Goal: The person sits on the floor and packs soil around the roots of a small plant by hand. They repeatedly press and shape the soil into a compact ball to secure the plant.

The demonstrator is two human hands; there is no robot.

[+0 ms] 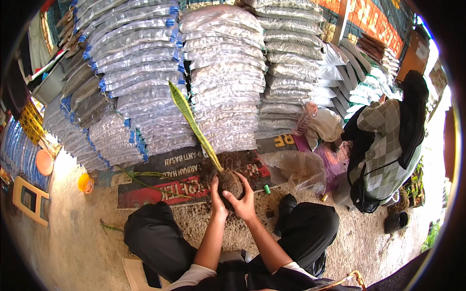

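Note:
Between my two hands is a soil-and-root ball (230, 182) with fine roots fraying from its top. One upright snake plant leaf (193, 122), green with yellow edges, rises from it and leans to the left. My left hand (218, 198) cups the ball's left side. On the right side rests my right hand (243, 198), its thumb across the front. The ball is held above a printed banner sheet (145, 192) strewn with dark soil. More long, thin green leaves (156, 174) lie on the sheet to the left.
Tall stacks of bagged pebbles (225, 83) stand in front. A clear plastic bag (296, 171) and a small green cylinder (267, 188) lie to the right. Another person (386, 134) sits at the right, near a black pot (396, 222). An orange cup (86, 183) and a stool (31, 200) are left.

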